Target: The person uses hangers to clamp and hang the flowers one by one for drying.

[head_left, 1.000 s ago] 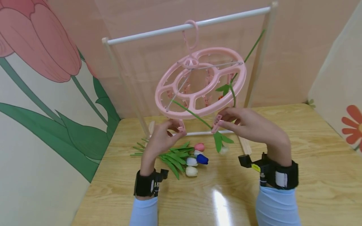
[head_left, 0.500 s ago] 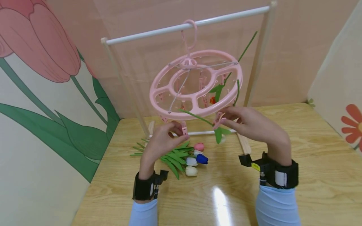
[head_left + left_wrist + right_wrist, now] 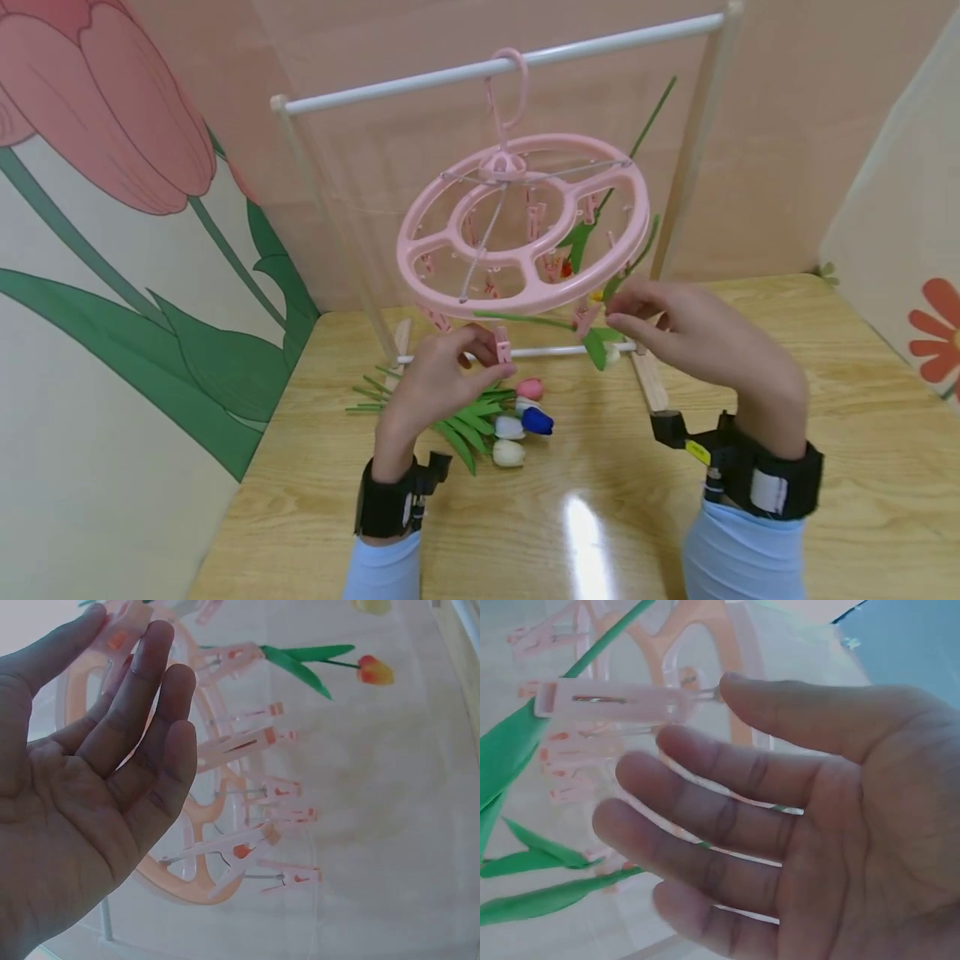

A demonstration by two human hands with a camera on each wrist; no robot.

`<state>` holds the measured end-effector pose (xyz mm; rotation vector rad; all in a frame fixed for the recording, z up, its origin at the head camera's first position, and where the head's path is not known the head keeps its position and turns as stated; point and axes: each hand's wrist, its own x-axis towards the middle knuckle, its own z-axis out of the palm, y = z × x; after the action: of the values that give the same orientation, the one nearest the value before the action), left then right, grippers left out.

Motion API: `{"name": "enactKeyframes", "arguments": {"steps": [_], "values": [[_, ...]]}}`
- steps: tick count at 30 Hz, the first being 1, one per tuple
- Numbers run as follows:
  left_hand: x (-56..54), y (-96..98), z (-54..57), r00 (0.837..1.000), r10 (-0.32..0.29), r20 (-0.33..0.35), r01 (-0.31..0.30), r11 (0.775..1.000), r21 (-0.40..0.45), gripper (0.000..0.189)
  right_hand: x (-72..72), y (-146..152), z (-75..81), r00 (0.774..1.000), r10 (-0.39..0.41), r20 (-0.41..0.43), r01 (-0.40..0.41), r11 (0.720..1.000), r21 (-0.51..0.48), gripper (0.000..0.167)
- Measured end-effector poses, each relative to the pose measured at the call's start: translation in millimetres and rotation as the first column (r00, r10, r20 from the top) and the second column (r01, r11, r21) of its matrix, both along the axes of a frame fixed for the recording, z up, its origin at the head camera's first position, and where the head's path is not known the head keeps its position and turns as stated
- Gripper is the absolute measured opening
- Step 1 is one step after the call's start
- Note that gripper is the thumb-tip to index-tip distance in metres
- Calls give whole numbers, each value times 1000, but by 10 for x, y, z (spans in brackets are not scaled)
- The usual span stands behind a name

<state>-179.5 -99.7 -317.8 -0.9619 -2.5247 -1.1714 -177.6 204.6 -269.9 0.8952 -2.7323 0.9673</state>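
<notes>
A round pink clip hanger (image 3: 532, 296) hangs tilted from a rail. My left hand (image 3: 435, 379) pinches a pink clothespin (image 3: 502, 345) at the hanger's front rim, between thumb and fingers. My right hand (image 3: 686, 333) is just right of another pink clothespin (image 3: 585, 320), which grips the stem of a white tulip (image 3: 612, 353). In the right wrist view that clothespin (image 3: 619, 701) is clear of the spread right fingers (image 3: 682, 840). A red-and-yellow tulip (image 3: 375, 670) hangs from a further clip in the left wrist view.
The white rail (image 3: 420, 87) sits on a wooden stand (image 3: 686, 167). Below the hanger, several loose tulips (image 3: 508, 428) in white, pink and blue lie on the wooden table (image 3: 600, 533). Walls with painted flowers stand at both sides.
My right hand has let go of the clothespin with the white tulip and moved slightly right. The tulip's stem has swung flatter. My left hand has shifted slightly right, still pinching its clothespin.
</notes>
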Motion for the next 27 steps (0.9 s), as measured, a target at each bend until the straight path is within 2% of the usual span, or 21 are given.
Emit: {"name": "enactKeyframes", "arguments": {"steps": [3,6,9,13,15,19,23,27], "values": [[9,27,9,1000,-8,-21,8,1000,4,19,50,-64,36,999,52,-1,-52,998,43,14],[10,55,-2,999,-21,-38,21,1000,10,19,63,-210,23,990,130,48,-133,989,70,18],[13,85,-22,998,-36,-53,37,999,19,17,40,-396,-36,974,210,89,-216,973,75,25],[17,140,-52,997,-40,-67,41,999,17,16,5,-603,-106,956,260,134,-268,962,45,43],[25,169,-63,997,-37,-65,39,999,20,16,-14,-668,-135,950,271,153,-277,961,17,51],[42,219,-68,997,-33,-65,35,999,28,17,-50,-723,-175,941,286,178,-287,958,-24,57],[36,240,-67,997,-38,-67,40,998,38,15,-83,-719,-185,945,271,185,-269,962,-36,49],[-17,148,-82,999,-45,-29,45,999,-12,17,-87,-683,-159,953,237,187,-239,971,-13,39]]}}
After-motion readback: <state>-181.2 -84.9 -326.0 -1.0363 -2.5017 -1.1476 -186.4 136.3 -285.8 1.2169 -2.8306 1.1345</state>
